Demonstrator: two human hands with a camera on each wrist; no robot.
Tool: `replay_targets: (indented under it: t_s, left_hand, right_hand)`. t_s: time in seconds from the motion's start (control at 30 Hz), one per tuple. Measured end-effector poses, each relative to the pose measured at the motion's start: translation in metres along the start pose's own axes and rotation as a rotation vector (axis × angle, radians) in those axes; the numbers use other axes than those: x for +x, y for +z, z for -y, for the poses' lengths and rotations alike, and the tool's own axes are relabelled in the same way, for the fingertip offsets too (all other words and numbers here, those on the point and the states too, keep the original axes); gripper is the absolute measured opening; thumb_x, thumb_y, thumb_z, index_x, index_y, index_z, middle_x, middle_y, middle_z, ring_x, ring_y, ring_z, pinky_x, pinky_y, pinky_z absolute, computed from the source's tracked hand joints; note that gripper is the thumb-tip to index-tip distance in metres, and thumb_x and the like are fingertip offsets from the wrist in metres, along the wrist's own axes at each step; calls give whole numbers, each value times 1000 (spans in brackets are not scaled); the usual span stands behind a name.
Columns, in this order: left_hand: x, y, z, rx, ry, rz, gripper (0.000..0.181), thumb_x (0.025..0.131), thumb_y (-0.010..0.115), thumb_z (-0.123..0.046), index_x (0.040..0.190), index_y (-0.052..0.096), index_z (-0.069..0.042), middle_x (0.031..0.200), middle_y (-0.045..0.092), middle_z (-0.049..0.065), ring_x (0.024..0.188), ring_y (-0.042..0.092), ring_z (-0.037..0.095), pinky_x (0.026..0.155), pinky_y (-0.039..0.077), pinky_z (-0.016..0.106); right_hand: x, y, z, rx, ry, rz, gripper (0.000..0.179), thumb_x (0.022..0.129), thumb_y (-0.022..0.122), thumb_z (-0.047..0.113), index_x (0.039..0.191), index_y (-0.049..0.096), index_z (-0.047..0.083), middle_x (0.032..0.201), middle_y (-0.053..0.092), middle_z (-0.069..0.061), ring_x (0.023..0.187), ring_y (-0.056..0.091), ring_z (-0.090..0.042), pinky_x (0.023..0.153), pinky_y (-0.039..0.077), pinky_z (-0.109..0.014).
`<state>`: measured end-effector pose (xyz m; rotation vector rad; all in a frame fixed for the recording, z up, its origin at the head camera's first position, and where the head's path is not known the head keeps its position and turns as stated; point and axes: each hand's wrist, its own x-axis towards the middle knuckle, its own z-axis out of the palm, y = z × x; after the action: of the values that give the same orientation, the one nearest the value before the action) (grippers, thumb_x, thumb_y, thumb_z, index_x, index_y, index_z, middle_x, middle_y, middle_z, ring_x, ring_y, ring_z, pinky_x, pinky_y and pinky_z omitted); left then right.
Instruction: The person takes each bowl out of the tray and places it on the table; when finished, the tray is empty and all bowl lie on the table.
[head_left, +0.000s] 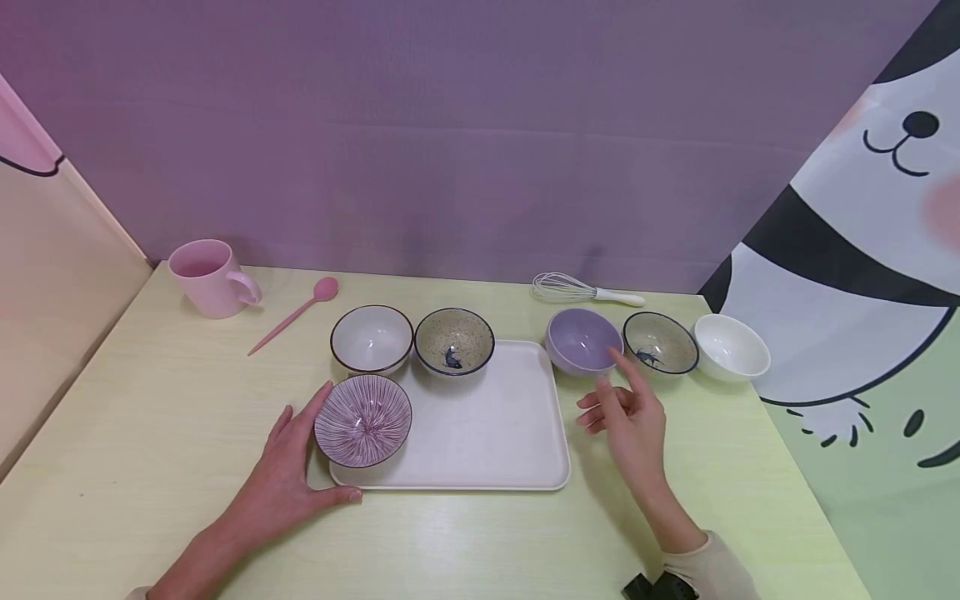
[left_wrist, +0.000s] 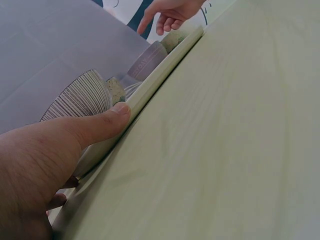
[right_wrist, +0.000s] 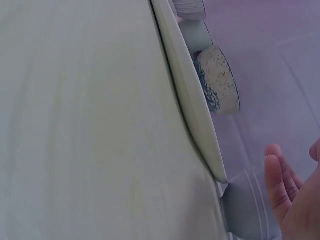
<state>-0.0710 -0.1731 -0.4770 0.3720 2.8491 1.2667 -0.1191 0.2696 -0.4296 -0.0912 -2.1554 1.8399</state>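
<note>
A white tray (head_left: pixel 487 433) bears a purple-striped bowl (head_left: pixel 363 421) at its front left. At its back left are a dark-rimmed white bowl (head_left: pixel 372 338) and a speckled bowl (head_left: pixel 454 342). My left hand (head_left: pixel 288 483) spans the tray's front left corner, thumb on the front rim, fingers beside the striped bowl. In the left wrist view the thumb (left_wrist: pixel 107 122) lies against the tray rim. Right of the tray, my right hand (head_left: pixel 630 425) holds nothing, its index finger extended near a purple bowl (head_left: pixel 581 340); whether it touches the bowl, I cannot tell.
A second speckled bowl (head_left: pixel 660 343) and a plain white bowl (head_left: pixel 731 348) continue the row on the right. Behind them lies a whisk (head_left: pixel 585 292). A pink mug (head_left: pixel 210 279) and pink spoon (head_left: pixel 296 315) occupy the back left. A purple backdrop (head_left: pixel 450 167) rises behind the table.
</note>
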Motion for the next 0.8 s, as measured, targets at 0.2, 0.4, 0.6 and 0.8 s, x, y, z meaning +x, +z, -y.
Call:
replay_targets:
  t_s: [0.2,0.4,0.6,0.8]
  left_hand:
    - [1,1,1,8,11,-5,144,70,105,-51,180,16,-22,180,32,19,166,13,56,136,12,72]
    - [1,1,0,9,-1,3,145,70,105,-52,180,15,-23,179,33,19,165,12,58,134,15,75]
    - [1,0,-1,14,6,-2,144,70,105,-50,179,16,-23,179,34,19,166,14,56,136,13,71]
    - [0,0,-1,2,-6,4,145,70,105,-52,180,14,-25,179,34,21,165,11,59,132,16,78]
  right_hand:
    - [-9,12,6,-17,6,40,49,112,59,0,160,55,1,74,78,0,56,73,-11,53,62,-22]
    - [-14,25,9,-57,-17,107,44,110,61,-2,155,60,-1,77,77,-7,58,72,-12,53,62,-23]
    - [-15,39,8,-58,12,202,42,111,61,-1,152,63,1,83,77,-18,61,72,-15,53,62,-26]
    - [-20,56,10,-49,-3,271,42,109,64,0,151,65,1,85,75,-23,62,72,-16,53,62,-27]
